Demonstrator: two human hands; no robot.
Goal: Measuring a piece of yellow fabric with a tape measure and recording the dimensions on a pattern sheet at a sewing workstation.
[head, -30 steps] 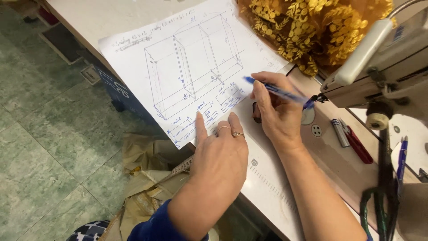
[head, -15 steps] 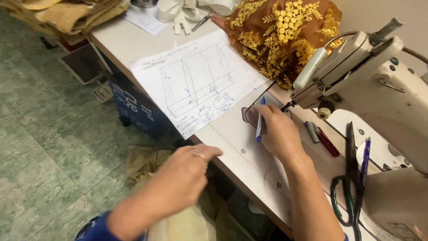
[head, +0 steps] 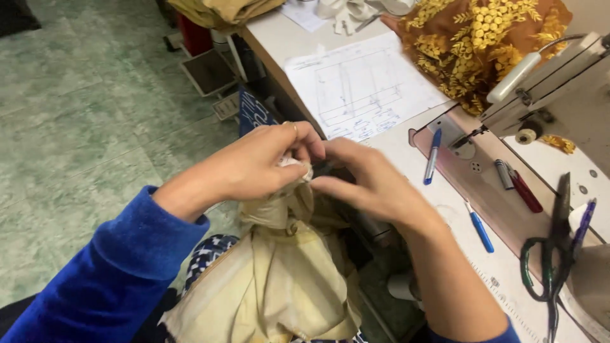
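My left hand (head: 264, 162) and my right hand (head: 368, 181) meet above my lap, at the near edge of the sewing table (head: 419, 165). Both pinch the bunched top of a beige cloth bag (head: 279, 279) that rests on my knees. A ring shows on my left hand. The blue pen (head: 433, 155) lies loose on the table beside the sewing machine (head: 559, 82). Behind it lies a white sheet with a pencil drawing (head: 362, 89).
Brown fabric with yellow flowers (head: 483, 44) is heaped behind the machine. A second blue pen (head: 478, 225), a red tool (head: 524, 190) and dark scissors (head: 553, 254) lie on the table's right side. Green tiled floor (head: 76, 140) spreads to the left.
My right hand has let go of the blue pen, which now lies on the table. Both hands have dropped off the table and closed on the beige bag in my lap.
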